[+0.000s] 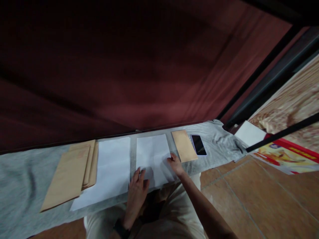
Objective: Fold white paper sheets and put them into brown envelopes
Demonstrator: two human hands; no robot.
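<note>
A: While both hands sit on it, where's the sheet?
B: Folded white sheet (153, 156) lies flat at the middle of the grey-clothed tabletop (22, 176). Left hand (137, 189) at its 7 o'clock corner, grip loose, fingers spread flat, pressing down, nothing clasped. Right hand (175, 164) at its 4 o'clock edge, fingertips down on the paper; can't tell if it pinches the edge.
A: Next out?
B: Second white sheet (109, 169) at 9 o'clock, just beside, thin strip of cloth between them. Past that, same direction, a stack of brown envelopes (72, 172), overlapping that sheet's left edge.
A: Other side?
B: Single brown envelope (183, 145) at 2 o'clock, near the right hand. A phone (198, 144), screen dark, just beside it further right.
A: Beyond?
B: Dark red curtain (124, 66) at 12 o'clock behind the tabletop. Tiled floor (249, 199) at 4 o'clock. Dark watch band (121, 228) on left wrist.
</note>
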